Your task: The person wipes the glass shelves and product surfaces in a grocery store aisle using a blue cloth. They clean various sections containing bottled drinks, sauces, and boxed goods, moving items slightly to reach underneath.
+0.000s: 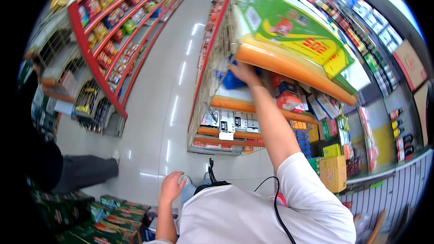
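My right arm stretches forward into a shelf unit with orange edges. On its upper shelf, my right hand [243,72] is at a blue object [234,82], which looks like plastic. The fingertips are partly hidden, so I cannot tell whether they grip it. Red boxes [288,96] stand on the same shelf, right of my forearm. Above the hand, a large green and yellow carton [291,27] rests on the top shelf's orange edge [291,67]. My left hand [172,186] hangs low beside my body, its fingers loosely bent and thumb apart, with nothing visible in it.
Tiled floor [159,91] runs between this unit and a red-edged snack rack [112,47]. A person in dark trousers [84,173] stands at the left. Green cartons [115,217] are stacked low left. A cardboard box [333,174] sits near a glass counter [383,166] at right.
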Demonstrator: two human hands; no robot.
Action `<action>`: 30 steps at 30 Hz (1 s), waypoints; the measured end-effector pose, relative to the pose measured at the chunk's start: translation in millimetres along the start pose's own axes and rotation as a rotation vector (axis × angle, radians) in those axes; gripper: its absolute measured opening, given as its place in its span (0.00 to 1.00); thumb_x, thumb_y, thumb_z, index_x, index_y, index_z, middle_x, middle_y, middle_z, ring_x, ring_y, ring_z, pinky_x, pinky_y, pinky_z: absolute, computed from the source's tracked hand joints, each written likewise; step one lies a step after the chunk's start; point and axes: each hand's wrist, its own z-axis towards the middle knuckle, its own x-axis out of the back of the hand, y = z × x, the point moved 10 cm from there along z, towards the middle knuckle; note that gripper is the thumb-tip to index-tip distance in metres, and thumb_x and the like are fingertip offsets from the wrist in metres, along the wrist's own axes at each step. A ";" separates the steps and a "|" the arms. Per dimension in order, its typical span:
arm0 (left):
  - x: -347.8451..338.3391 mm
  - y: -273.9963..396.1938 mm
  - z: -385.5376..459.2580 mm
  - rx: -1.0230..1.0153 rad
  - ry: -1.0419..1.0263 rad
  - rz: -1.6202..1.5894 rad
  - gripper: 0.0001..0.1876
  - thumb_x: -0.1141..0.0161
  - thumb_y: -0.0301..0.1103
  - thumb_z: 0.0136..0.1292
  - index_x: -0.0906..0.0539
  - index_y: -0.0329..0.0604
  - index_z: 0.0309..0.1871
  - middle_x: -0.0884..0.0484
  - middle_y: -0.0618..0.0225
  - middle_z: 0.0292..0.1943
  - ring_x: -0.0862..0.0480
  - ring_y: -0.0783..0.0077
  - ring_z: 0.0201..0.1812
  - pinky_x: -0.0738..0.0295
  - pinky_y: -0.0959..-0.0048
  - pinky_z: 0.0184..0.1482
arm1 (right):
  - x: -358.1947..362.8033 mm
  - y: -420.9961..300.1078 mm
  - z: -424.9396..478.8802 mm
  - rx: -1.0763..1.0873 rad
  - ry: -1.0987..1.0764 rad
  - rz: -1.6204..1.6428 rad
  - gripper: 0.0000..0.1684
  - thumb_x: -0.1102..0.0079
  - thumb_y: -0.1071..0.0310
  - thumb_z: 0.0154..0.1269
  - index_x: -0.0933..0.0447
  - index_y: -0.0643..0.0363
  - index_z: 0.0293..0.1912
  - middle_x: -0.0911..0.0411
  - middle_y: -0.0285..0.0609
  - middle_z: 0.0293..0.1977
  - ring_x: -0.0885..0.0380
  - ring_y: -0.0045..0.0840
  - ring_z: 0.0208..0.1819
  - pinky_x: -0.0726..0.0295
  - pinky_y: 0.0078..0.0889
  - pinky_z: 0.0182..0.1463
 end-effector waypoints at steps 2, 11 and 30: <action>-4.6 4.4 4.8 -0.022 -0.025 0.007 0.16 0.36 0.36 0.63 0.16 0.37 0.50 0.14 0.53 0.48 0.17 0.49 0.52 0.23 0.57 0.57 | -17.9 -25.7 -0.2 0.016 -0.160 0.056 0.25 0.37 0.55 0.58 0.22 0.65 0.49 0.20 0.61 0.49 0.24 0.52 0.58 0.27 0.46 0.63; -0.7 32.4 19.7 -0.113 -0.091 0.068 0.16 0.36 0.36 0.64 0.16 0.38 0.52 0.15 0.54 0.48 0.16 0.50 0.49 0.21 0.59 0.53 | 100.5 5.6 -21.7 0.080 0.247 -0.150 0.29 0.33 0.54 0.56 0.20 0.56 0.55 0.22 0.54 0.57 0.26 0.50 0.61 0.29 0.46 0.66; -7.3 5.1 10.4 0.017 -0.105 0.021 0.16 0.36 0.37 0.65 0.16 0.37 0.51 0.15 0.52 0.49 0.16 0.48 0.51 0.22 0.58 0.55 | 9.9 -65.3 -34.0 0.174 -0.246 -0.221 0.25 0.46 0.60 0.71 0.28 0.62 0.62 0.29 0.57 0.64 0.31 0.50 0.67 0.34 0.50 0.70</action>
